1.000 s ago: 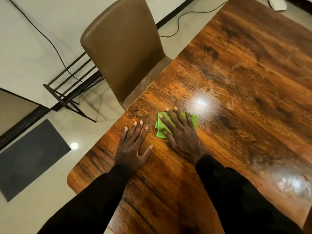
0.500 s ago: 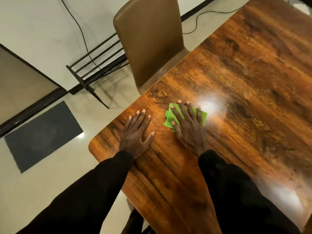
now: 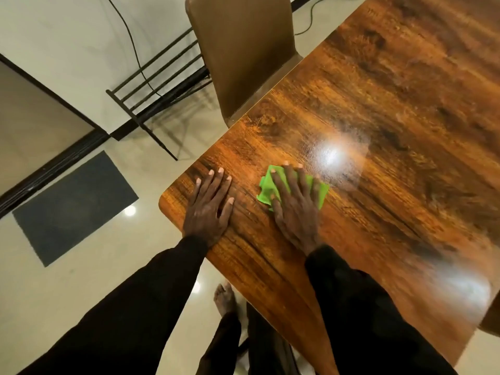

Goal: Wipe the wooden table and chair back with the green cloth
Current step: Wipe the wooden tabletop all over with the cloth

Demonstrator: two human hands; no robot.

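Both hands have drawn back toward the near-left corner of the worktop (image 3: pixel 392 131) over the last second. The left hand (image 3: pixel 209 209) lies flat beside that corner, fingers straight and close together, bracing. Just to its right, the right hand (image 3: pixel 293 209) presses the green cloth (image 3: pixel 266 189) onto the wood with its fingers spread wide. I judge the stroke is working the corner patch, with most of the worktop and the chair back (image 3: pixel 243 50) not yet reached. The palm covers most of the cloth, so its fold is unclear. Glare beyond the fingertips washes out the grain. The worktop's far and right ends and the chair back's top are cut off.
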